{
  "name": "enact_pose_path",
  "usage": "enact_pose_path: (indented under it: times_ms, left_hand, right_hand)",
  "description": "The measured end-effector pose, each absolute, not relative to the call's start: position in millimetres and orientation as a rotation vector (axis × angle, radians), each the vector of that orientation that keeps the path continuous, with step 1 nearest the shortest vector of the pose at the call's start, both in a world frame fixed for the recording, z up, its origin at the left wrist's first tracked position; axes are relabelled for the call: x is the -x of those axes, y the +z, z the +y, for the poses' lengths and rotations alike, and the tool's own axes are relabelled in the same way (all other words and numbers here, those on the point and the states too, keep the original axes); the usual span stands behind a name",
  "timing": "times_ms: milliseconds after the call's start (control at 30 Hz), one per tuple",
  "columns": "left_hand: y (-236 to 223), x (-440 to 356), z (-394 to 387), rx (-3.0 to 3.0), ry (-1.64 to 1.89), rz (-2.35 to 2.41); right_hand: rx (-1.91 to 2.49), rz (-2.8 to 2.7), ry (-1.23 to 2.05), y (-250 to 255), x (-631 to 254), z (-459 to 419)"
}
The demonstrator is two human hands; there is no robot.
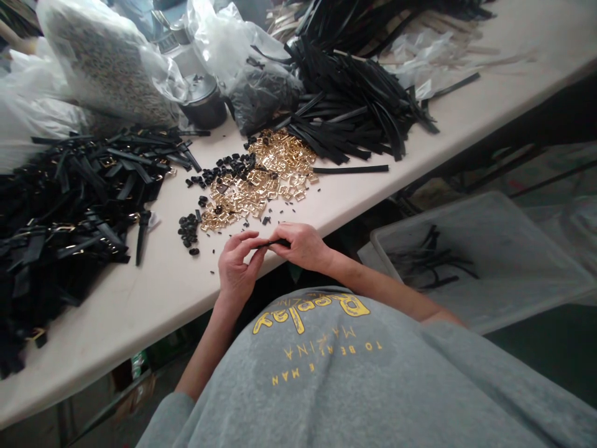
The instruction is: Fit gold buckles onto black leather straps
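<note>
At the table's front edge my left hand [237,258] and my right hand [301,244] meet, both closed on one short black strap [281,242]. Fingertips of each hand pinch it, so most of the strap is covered. Just beyond my hands lies a heap of gold buckles [261,190]. Small black loops [228,169] are piled against its left side, and a smaller cluster of black pieces [188,230] sits nearer my left hand. A single black strap [351,168] lies flat to the right of the buckles.
Black straps with gold buckles [69,224] cover the table's left. A bundle of plain black straps [354,112] lies at the back. Behind are filled plastic bags [107,68] and a dark pot [204,102]. Below the table's right edge stands a pale bin [522,249] holding black strips.
</note>
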State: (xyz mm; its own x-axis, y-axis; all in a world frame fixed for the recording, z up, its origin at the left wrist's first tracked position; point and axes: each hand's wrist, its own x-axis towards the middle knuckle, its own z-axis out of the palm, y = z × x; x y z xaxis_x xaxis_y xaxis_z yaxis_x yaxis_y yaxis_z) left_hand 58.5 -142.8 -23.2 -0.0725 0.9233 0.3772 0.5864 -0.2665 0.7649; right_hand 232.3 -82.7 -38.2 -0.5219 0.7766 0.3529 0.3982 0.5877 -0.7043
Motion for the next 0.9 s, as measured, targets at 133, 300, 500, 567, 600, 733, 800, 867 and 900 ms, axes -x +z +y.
enact_pose_path:
  times_ms: [133, 300, 500, 567, 600, 733, 800, 867, 900]
  left_hand:
    - [-18, -55, -151, -1.962, 1.395, 1.526]
    - [-23, -47, -152, -1.338, 1.415, 1.595]
    - [-28, -43, -143, -0.987, 1.282, 1.514]
    - [-30, -43, -142, -0.912, 1.307, 1.485]
    - [-31, -43, -142, -0.886, 1.318, 1.474]
    - [-36, -45, -143, -0.825, 1.349, 1.426]
    - [-38, -46, -144, -0.792, 1.356, 1.397]
    - [-39, -45, -145, -0.774, 1.362, 1.387]
    - [-39, -45, -145, -0.775, 1.367, 1.390]
  right_hand:
    - [0.980, -2.108, 0.759, -39, -237, -77]
    - [0.915, -2.057, 0.772, -39, -243, -76]
    - [0.833, -2.129, 0.688, -39, -232, -82]
    - [0.821, -2.144, 0.652, -38, -228, -83]
    - [0.813, -2.151, 0.634, -38, -226, -83]
    - [0.778, -2.180, 0.521, -36, -220, -83]
    - [0.749, -2.176, 0.469, -36, -218, -83]
    - [0.720, -2.172, 0.449, -36, -215, -82]
    - [0.712, -2.173, 0.454, -35, -214, -81]
